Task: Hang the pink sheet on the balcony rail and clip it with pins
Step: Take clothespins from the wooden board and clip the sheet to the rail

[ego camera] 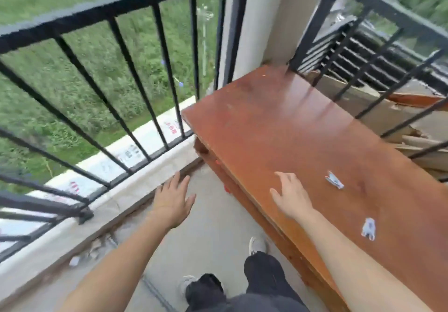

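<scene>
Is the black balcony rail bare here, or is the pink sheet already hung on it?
Bare. The black metal balcony rail carries no cloth, no pink sheet is in view, and both pale blue clothes pins lie on the reddish-brown wooden board.

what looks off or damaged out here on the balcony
Behind the right-hand railing, broken boards with splintered edges lie in a heap. The wooden cabinet top has scuffs, and two clothes pins lie loose on it. No pink sheet is visible.
</scene>
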Demonstrator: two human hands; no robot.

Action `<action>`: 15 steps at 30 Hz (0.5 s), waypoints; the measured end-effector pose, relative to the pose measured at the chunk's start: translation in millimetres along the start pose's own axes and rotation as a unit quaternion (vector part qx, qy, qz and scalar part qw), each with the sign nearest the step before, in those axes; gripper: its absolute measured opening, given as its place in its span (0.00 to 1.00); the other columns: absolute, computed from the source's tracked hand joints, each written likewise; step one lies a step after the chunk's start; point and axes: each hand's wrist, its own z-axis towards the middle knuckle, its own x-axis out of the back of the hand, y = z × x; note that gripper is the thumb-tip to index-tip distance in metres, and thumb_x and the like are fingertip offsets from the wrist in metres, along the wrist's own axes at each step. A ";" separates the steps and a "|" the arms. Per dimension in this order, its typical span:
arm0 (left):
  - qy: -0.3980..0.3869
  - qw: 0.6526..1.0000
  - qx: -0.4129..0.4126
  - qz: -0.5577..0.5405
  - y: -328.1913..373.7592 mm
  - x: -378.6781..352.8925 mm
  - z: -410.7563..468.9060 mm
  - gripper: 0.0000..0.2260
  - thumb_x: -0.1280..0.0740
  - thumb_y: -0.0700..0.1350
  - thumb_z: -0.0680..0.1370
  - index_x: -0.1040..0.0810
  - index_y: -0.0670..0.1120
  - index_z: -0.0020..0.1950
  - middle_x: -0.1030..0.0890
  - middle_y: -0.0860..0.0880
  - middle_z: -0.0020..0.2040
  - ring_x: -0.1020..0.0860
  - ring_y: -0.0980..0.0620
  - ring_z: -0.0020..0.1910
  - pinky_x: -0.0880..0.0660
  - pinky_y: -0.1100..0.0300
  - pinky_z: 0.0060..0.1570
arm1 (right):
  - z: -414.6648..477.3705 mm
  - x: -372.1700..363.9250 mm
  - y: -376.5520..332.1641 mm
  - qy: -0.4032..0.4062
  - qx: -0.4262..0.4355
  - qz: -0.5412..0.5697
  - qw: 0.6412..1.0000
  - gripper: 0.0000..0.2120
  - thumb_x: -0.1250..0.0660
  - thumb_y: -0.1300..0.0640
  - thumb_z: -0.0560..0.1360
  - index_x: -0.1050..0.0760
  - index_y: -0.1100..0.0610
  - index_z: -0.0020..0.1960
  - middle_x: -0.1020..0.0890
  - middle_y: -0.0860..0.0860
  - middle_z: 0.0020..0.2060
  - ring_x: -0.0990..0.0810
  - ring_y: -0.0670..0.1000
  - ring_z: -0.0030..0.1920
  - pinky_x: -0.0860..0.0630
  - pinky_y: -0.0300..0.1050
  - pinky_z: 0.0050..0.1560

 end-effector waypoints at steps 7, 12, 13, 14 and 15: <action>-0.025 0.985 -0.171 0.031 160.1 -10.4 59.4 0.29 0.48 0.61 0.81 0.46 0.51 0.80 0.49 0.46 0.81 0.47 0.44 0.78 0.45 0.48 0.74 | -27.0 1.6 125.4 -0.022 -0.197 0.045 0.979 0.30 0.36 0.47 0.78 0.40 0.52 0.77 0.37 0.57 0.73 0.35 0.60 0.73 0.34 0.54 0.69; -0.108 0.969 -0.210 0.071 249.1 -61.9 80.8 0.29 0.48 0.61 0.81 0.51 0.54 0.80 0.55 0.47 0.81 0.53 0.45 0.79 0.46 0.46 0.74 | -32.7 -3.6 197.6 0.008 -0.339 0.065 0.939 0.35 0.36 0.43 0.78 0.47 0.48 0.79 0.50 0.60 0.80 0.51 0.64 0.79 0.47 0.60 0.76; -0.122 0.967 -0.210 0.081 263.1 -71.2 82.8 0.30 0.48 0.61 0.81 0.52 0.54 0.80 0.56 0.47 0.81 0.54 0.45 0.79 0.46 0.45 0.74 | -33.7 -4.6 210.8 0.009 -0.361 0.072 0.930 0.37 0.36 0.43 0.77 0.51 0.48 0.80 0.52 0.60 0.80 0.51 0.65 0.79 0.47 0.60 0.76; -0.137 0.965 -0.205 0.086 275.9 -79.4 84.0 0.30 0.48 0.61 0.81 0.52 0.54 0.80 0.57 0.46 0.81 0.55 0.44 0.79 0.47 0.45 0.74 | -34.8 -5.7 223.3 0.009 -0.381 0.078 0.921 0.39 0.36 0.42 0.77 0.54 0.48 0.80 0.52 0.60 0.80 0.49 0.65 0.78 0.46 0.60 0.75; -0.152 0.965 -0.197 0.088 287.1 -86.9 84.4 0.31 0.48 0.62 0.81 0.52 0.54 0.80 0.57 0.46 0.81 0.55 0.44 0.79 0.47 0.44 0.74 | -35.7 -6.6 234.9 0.009 -0.402 0.084 0.912 0.42 0.35 0.42 0.77 0.56 0.49 0.81 0.51 0.61 0.79 0.46 0.65 0.77 0.43 0.60 0.74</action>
